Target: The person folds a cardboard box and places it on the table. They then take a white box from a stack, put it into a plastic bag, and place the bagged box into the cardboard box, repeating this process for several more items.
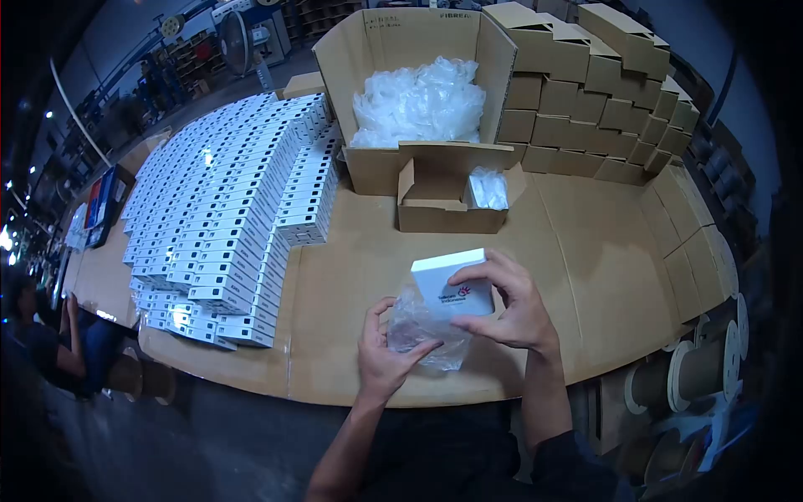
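Note:
My right hand (510, 305) grips a small white box (447, 276) with a red logo and dark print, thumb and fingers on its right side. A clear plastic bag (427, 335) is held in my left hand (389, 347), its fingers and thumb around the film. The lower left part of the white box overlaps the bag's mouth. Beyond my hands stands an opened small cardboard box (452, 219), with plastic-wrapped white boxes (487, 189) at its right end.
Stacked white boxes (226, 209) fill the left of the cardboard-covered table (343, 293). A large carton (372, 171) of clear plastic bags (422, 100) stands behind. Brown cartons (585, 109) are piled back right. Spools (703, 360) stand below the right edge; a person (67, 335) sits far left.

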A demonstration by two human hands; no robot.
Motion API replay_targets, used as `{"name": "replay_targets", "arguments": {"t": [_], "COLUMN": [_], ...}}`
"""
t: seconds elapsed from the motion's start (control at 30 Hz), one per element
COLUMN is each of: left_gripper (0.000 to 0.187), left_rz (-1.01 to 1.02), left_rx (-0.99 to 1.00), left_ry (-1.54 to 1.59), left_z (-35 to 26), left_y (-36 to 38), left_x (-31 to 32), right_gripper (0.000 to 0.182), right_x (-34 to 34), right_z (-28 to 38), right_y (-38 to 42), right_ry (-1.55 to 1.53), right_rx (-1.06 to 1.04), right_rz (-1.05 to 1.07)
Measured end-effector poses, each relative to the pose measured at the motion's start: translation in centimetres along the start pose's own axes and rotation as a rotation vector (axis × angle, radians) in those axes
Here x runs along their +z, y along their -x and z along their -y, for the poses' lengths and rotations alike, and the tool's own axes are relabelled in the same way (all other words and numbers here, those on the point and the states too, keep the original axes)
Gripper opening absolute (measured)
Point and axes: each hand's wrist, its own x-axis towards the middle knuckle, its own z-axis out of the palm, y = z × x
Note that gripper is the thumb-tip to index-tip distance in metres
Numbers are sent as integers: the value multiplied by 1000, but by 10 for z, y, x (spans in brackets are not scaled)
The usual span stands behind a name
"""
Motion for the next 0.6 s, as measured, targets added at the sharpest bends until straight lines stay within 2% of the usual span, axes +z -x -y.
{"name": "replay_targets", "arguments": {"t": [0.1, 0.13, 0.23, 0.27, 0.37, 0.4, 0.5, 0.53, 0.6], "left_gripper": [83, 84, 84, 83, 82, 82, 85, 89, 89], "left_rz": [16, 22, 17, 20, 53, 62, 91, 89, 77], "left_rx": [-20, -32, 30, 21, -20, -61, -29, -80, -46], "left_ry": [42, 64, -40, -29, -64, -91, 35, 38, 29], "left_z": [2, 3, 2, 2, 0, -2, 7, 6, 7], "left_y": [-2, -1, -5, -5, -6, -5, -3, -2, -2], "left_x": [-1, -2, -4, -5, -6, -7, -6, -6, -5], "right_gripper": [45, 41, 38, 34, 32, 24, 21, 22, 22], "right_x": [-3, -3, -5, -7, -13, -12, 5, 0, 5], "right_z": [6, -1, -11, -12, -14, -12, -23, -25, -22], "right_y": [-9, -14, -22, -23, -27, -28, -20, -21, -21], "right_ry": [14, 18, -60, -142, -97, -129, -361, -213, -327], "right_rx": [-21, -102, -110, -38, 61, 49, 124, 54, 105], "right_rz": [118, 135, 236, 293, 268, 254, 116, 142, 95]}}
